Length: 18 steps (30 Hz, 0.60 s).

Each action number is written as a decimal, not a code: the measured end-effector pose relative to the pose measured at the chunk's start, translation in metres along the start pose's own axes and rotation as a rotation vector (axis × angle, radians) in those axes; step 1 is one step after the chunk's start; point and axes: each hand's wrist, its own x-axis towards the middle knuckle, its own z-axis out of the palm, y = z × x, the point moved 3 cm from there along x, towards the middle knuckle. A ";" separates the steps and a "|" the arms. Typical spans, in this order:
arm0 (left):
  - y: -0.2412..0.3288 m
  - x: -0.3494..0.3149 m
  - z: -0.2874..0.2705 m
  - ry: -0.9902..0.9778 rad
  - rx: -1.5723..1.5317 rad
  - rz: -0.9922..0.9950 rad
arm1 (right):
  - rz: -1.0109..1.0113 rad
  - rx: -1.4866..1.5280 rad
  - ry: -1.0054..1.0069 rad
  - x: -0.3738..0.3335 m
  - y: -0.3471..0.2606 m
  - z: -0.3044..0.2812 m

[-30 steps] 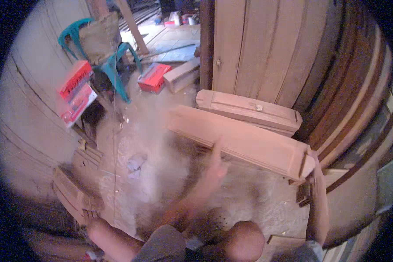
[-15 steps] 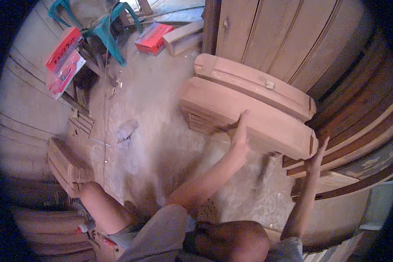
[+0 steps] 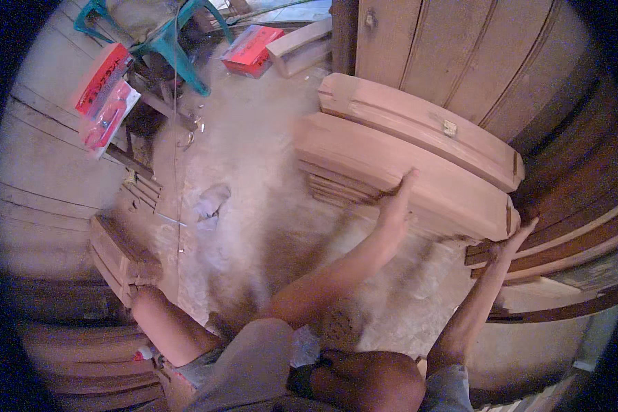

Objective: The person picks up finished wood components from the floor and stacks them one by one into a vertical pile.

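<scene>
A pale wooden louvred panel (image 3: 432, 161) stands on its long edge in front of me, with slats showing along its lower left side. My left hand (image 3: 397, 206) grips its near side around the middle, thumb on the upper edge and the other fingers hidden below. At the panel's right end, my right hand (image 3: 513, 242) is pressed to the corner, its fingers reaching past the end. Just behind is a similar wooden panel (image 3: 391, 106), roughly parallel, with a small pale patch on its edge.
Teal plastic chair (image 3: 165, 51) and red box (image 3: 253, 51) stand at the far left, with a wooden block (image 3: 301, 48) beside the box. More red packages (image 3: 106, 89) lie to the left. Crumpled cloth or paper (image 3: 213, 200) lies on the dusty floor. Stacked boards (image 3: 563, 240) line the right side.
The whole view has shifted slightly, moving things mostly rightward in the picture. Both hands stay on the same panel; the right hand's fingers now sit closer against its end corner.
</scene>
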 end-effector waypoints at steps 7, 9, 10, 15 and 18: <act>-0.002 -0.045 -0.052 -0.391 0.591 -0.477 | -0.597 -1.068 0.468 -0.012 -0.035 0.038; 0.007 -0.045 -0.098 -0.544 0.780 -0.307 | -0.896 -1.164 0.489 -0.039 -0.023 0.042; 0.037 -0.041 -0.135 -0.293 0.798 -0.068 | -0.894 -1.150 0.446 -0.040 -0.004 0.032; 0.142 0.026 -0.190 0.433 0.670 0.750 | -0.942 -1.137 0.553 -0.046 0.029 0.001; 0.146 0.080 -0.190 0.287 0.506 0.720 | -0.897 -0.921 0.540 -0.039 0.036 0.001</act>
